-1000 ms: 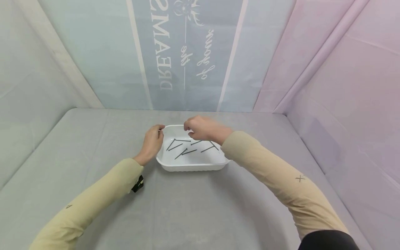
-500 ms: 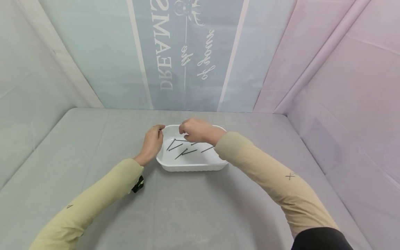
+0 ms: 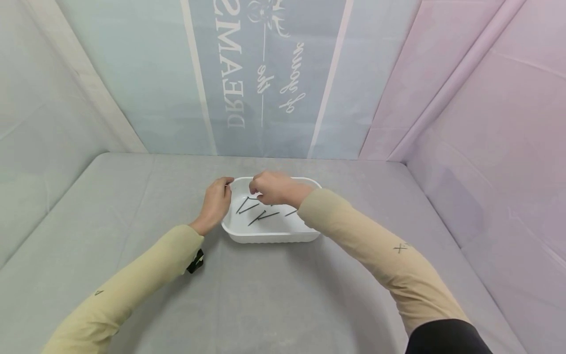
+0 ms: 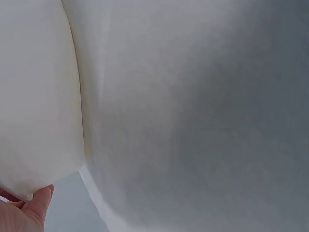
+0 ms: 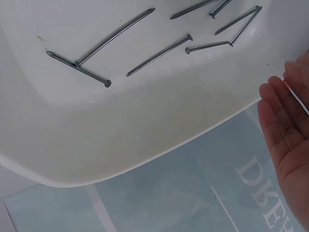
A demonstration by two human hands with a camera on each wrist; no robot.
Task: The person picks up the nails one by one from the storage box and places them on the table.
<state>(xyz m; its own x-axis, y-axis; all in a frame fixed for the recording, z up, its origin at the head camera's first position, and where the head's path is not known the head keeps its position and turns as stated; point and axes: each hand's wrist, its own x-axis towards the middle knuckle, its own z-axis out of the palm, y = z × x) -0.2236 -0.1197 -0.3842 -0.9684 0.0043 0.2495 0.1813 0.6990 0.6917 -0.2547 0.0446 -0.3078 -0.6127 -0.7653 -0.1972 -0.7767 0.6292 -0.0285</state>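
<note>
A shallow white plastic tray (image 3: 270,238) stands on the grey surface, with several dark metal nails (image 3: 270,215) scattered over its floor. My left hand (image 3: 216,201) grips the tray's left rim near the far corner; in the left wrist view only the thumb and part of this hand (image 4: 29,212) show at the rim. Over the back half of the tray hovers my right hand (image 3: 274,189), fingers bent loosely downward above the nails. The right wrist view has this hand (image 5: 289,125) at the right edge beside the rim, no nail visible in it, and nails (image 5: 116,36) lying singly and crossed.
Grey cloth (image 3: 256,295) covers the table around the tray. Behind it rises a pale blue printed curtain (image 3: 265,137), with light cloth walls on both sides. A small black object (image 3: 195,261) shows beneath the left sleeve; a black rounded shape (image 3: 446,337) fills the lower right.
My right hand has moved left and slightly toward me over the tray, uncovering its far right rim. My left hand keeps its grip, and the tray stays in place.
</note>
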